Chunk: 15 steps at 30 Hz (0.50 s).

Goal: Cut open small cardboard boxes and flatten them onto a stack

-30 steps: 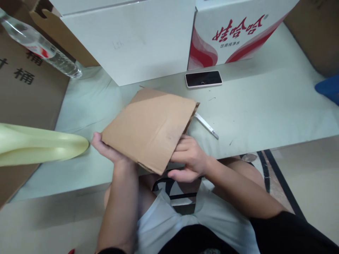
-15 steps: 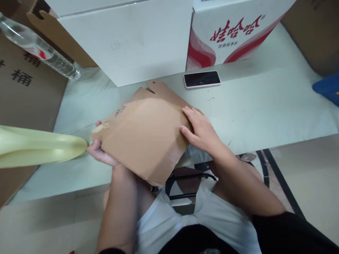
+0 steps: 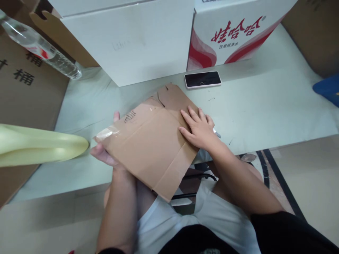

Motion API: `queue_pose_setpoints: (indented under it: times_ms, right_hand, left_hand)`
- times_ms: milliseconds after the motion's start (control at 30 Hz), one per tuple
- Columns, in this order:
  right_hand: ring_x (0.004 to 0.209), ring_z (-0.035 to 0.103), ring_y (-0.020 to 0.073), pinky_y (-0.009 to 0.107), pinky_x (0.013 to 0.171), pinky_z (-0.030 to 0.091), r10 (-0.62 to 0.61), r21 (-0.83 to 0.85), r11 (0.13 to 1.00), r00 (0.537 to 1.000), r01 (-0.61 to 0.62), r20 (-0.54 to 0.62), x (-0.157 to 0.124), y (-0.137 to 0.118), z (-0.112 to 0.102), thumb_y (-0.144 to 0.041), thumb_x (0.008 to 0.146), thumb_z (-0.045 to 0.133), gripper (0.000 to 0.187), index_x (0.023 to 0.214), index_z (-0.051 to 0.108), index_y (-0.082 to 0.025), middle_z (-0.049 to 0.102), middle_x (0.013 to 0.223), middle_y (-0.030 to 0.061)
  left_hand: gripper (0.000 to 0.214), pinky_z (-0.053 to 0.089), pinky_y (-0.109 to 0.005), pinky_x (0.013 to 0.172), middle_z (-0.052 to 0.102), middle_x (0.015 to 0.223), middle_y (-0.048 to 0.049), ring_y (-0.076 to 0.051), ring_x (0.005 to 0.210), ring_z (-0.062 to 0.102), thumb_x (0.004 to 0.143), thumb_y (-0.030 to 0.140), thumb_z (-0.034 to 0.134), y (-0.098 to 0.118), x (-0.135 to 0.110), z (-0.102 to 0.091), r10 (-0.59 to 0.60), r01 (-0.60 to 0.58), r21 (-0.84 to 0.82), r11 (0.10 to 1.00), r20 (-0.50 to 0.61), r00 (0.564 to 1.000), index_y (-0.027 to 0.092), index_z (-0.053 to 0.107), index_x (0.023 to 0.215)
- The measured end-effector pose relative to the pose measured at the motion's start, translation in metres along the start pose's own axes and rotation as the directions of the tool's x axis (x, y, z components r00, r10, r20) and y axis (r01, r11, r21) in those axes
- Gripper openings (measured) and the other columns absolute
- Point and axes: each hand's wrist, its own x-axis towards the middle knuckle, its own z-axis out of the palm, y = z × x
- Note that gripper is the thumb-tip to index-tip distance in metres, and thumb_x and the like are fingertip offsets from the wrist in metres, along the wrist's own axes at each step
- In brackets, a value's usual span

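Note:
A brown cardboard box (image 3: 156, 141), folded flat, lies tilted over the table's front edge. Shiny clear tape covers its left corner, and dark print runs along the upper side. At that corner my left hand (image 3: 106, 155) grips the box, thumb in front and a fingertip showing beyond the far edge; its other fingers are hidden. My right hand (image 3: 198, 128) rests flat on the right part of the box with fingers spread. A small grey piece (image 3: 217, 133), perhaps metal, sticks out beside the right hand; I cannot tell whether it touches the hand.
Behind stand a white box (image 3: 127, 46) and a white-and-red carton (image 3: 227, 42). A phone (image 3: 202, 79) lies before them on the pale tabletop (image 3: 272, 106). To the left are a clear bottle (image 3: 45, 49), a pale yellow object (image 3: 45, 145) and a large brown carton (image 3: 23, 95). Something blue (image 3: 327, 88) sits at right.
The flattened box has shifted right and opened out, showing a crease near its lower end and more of its taped corner. My right hand's fingers have spread over it.

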Motion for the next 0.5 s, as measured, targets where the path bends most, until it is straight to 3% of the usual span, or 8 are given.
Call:
queue_pose_setpoints:
  times_ms: [100,233,333,433,500]
  right_hand:
    - [0.16,0.023,0.0498,0.079,0.121,0.022,0.011,-0.009,1.0,1.0,-0.011,0.013,0.0,-0.002,0.0,-0.057,0.1,0.045,0.068,0.164,0.037,-0.034,0.029,0.175,0.0066]
    - [0.161,0.022,0.0477,0.078,0.122,0.023,0.016,0.006,1.0,0.999,-0.016,0.033,0.0,-0.003,-0.006,-0.056,0.1,0.044,0.069,0.164,0.035,-0.033,0.026,0.176,0.0078]
    - [0.159,0.029,0.045,0.074,0.122,0.028,0.009,0.086,0.996,0.993,0.001,-0.116,0.002,0.007,-0.017,-0.053,0.095,0.054,0.073,0.16,0.042,-0.023,0.032,0.173,0.0158]
    - [0.149,0.045,0.0415,0.067,0.12,0.038,0.08,0.254,0.967,0.963,-0.012,-0.259,0.004,0.026,-0.035,-0.047,0.088,0.064,0.072,0.151,0.051,-0.015,0.048,0.161,0.0225]
    - [0.133,0.061,0.0377,0.061,0.111,0.05,0.114,0.48,0.877,0.984,-0.035,-0.136,0.002,0.039,-0.047,-0.048,0.085,0.067,0.064,0.14,0.058,-0.016,0.064,0.145,0.0196]
  left_hand:
    - [0.081,0.057,-0.039,0.097,0.075,0.124,-0.0033,-0.031,0.149,0.044,0.054,0.048,0.068,0.0,-0.004,0.003,0.034,-0.029,-0.07,0.997,0.071,0.997,0.03,0.065,0.133]
    - [0.081,0.052,-0.044,0.109,0.074,0.125,0.0005,-0.03,0.151,0.042,0.059,0.044,0.062,0.0,-0.002,0.0,0.039,-0.021,-0.134,0.991,0.135,0.99,0.031,0.06,0.139]
    - [0.07,0.053,-0.042,0.105,0.076,0.122,0.0005,-0.029,0.147,0.048,0.064,0.044,0.059,0.0,0.004,-0.009,0.031,-0.015,-0.138,0.99,0.118,0.993,0.03,0.066,0.132]
    - [0.064,0.055,-0.037,0.1,0.077,0.123,0.0026,-0.027,0.143,0.053,0.07,0.048,0.061,0.001,0.008,-0.018,0.008,0.005,-0.121,0.993,0.107,0.994,0.031,0.067,0.132]
    - [0.067,0.056,-0.036,0.098,0.076,0.127,0.0029,-0.027,0.144,0.052,0.07,0.052,0.064,0.003,0.009,-0.021,-0.012,0.02,-0.085,0.996,0.102,0.995,0.031,0.067,0.133]
